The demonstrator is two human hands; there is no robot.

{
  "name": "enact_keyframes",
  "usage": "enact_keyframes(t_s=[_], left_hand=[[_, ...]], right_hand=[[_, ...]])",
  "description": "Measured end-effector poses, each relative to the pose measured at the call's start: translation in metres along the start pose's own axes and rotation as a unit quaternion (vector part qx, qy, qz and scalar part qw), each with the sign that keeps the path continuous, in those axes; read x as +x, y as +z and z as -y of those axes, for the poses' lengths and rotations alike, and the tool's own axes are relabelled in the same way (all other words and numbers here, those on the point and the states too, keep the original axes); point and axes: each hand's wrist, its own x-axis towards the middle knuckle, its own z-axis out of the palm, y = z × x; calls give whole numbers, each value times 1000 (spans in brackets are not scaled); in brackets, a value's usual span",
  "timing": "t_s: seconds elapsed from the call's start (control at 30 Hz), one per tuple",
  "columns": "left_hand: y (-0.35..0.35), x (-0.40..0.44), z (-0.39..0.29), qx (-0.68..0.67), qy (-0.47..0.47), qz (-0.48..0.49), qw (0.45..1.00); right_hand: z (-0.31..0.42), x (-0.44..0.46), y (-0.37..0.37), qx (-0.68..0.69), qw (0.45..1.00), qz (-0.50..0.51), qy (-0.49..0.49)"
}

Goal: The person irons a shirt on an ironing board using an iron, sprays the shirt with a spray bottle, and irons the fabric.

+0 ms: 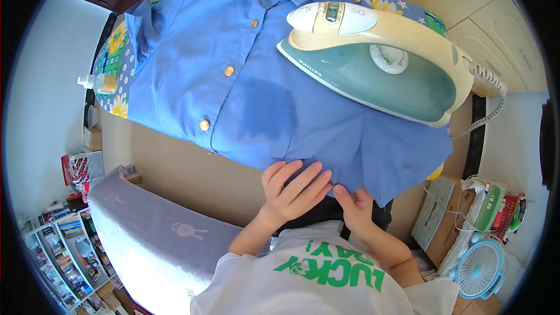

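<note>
A blue button-up shirt (192, 81) is spread over a flower-patterned ironing board (119, 41), with gold buttons down its front and a darker, damp-looking patch near the middle. My left hand (296, 189) lies at the shirt's near edge, fingers stretched and spread over the cloth; its thumb is hidden. Just beside it, my right hand (357, 207) pinches the same edge, thumb showing and the other fingers partly under the fabric. Beyond both hands a green and cream Philips iron (373, 64) rests on the shirt, its tip pointing left. Neither hand touches the iron.
A small spray bottle (99, 83) is at the board's left end. The iron's coiled cord (493, 102) runs off to the right. Below stand a grey-covered piece of furniture (157, 216), a bookshelf (73, 256), a blue fan (480, 268) and a green digital clock (489, 209).
</note>
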Motion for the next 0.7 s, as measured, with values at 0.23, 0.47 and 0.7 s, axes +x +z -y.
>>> enact_keyframes(t_s=[0.23, 0.47, 0.7], left_hand=[[5, 3, -13, 45, -85, 41, 995], [-13, 14, 38, 99, -193, 29, 976], [-40, 33, 79, 182, -251, 74, 948]], right_hand=[[16, 1, -11, -127, 987, 85, -47], [24, 3, -14, -223, 972, 73, 30], [28, 5, -8, -309, 945, 107, 15]])
